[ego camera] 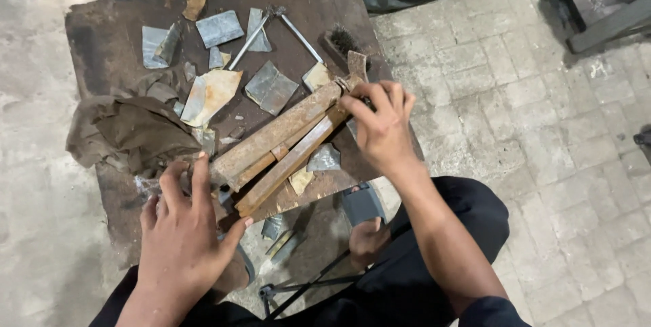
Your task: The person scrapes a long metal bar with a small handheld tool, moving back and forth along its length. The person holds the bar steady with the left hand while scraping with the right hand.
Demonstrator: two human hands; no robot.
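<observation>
Right hand (381, 127) pinching the far end of the rusty metal frame (281, 147), fingers curled closed around the small joint there. Left hand (182, 229) spread open, palm down, pressing the near left end of the same frame against the worn brown board (102, 35), index finger stretched along the bar. Frame lying diagonally, near left to far right, made of two long rust-coloured bars side by side, resting flat on the board. Grey and tan sheet scraps (217, 90) strewn over the far half of the board, flat, irregular, some square-cut. Crumpled brown cloth (132, 130) just left of the frame, near the left hand. Thin metal rod tool (298, 35) far on the board, beside a dark wire brush (342, 39). Paved block floor (542, 130) on the right. No packages, labels or signs visible.
</observation>
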